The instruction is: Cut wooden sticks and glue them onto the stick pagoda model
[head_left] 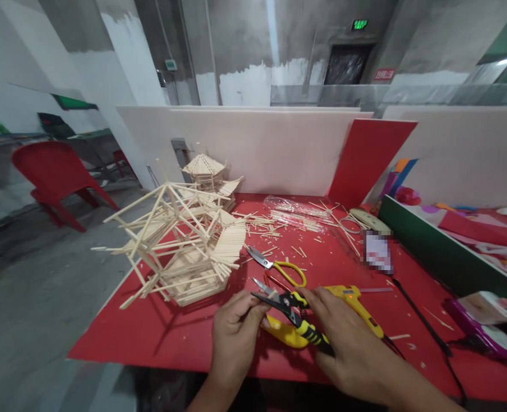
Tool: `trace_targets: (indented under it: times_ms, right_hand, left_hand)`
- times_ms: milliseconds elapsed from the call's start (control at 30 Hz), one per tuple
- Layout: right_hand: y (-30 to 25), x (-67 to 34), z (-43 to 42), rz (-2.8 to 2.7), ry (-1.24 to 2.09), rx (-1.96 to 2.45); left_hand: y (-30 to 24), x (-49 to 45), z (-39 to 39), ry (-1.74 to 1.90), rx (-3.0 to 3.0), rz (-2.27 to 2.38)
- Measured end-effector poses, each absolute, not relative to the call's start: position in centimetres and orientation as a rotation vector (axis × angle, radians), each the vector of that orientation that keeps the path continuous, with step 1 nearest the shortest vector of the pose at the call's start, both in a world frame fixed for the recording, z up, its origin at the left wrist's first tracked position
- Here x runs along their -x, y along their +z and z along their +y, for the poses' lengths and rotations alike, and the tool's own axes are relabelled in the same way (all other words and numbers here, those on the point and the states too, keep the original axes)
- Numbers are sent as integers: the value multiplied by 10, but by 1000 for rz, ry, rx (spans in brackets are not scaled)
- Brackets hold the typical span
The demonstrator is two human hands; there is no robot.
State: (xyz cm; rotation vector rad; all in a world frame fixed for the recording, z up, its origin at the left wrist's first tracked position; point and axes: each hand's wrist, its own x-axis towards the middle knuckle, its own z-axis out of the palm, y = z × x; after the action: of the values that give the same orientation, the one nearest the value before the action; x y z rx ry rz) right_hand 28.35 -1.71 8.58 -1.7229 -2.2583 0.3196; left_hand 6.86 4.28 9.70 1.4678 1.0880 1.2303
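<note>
My right hand (348, 337) grips black and yellow cutting pliers (294, 313) by the handles, over the near edge of the red table (159, 337). My left hand (236, 332) is pinched at the pliers' open jaws; what its fingers hold is too small to make out. A yellow glue gun (359, 303) lies just behind my right hand. Yellow-handled scissors (279, 268) lie a little farther back. A model building of thin wooden sticks (185, 240) stands to the left.
Loose sticks and a clear plastic packet (296, 213) lie at the back of the table. White boards and a red board (365, 157) stand behind. The glue gun's black cable (425, 326) runs to the right. A red chair (56, 177) stands left on the floor.
</note>
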Motion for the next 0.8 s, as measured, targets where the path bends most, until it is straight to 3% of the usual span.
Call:
trace_targets:
  times_ms: [433, 800]
  right_hand:
    - [79, -284, -20, -2135, 435, 1708]
    - [76, -282, -22, -2140, 390, 1634]
  left_hand:
    - [100, -69, 37, 1223, -1714, 1120]
    - [95, -69, 35, 987, -1402, 1009]
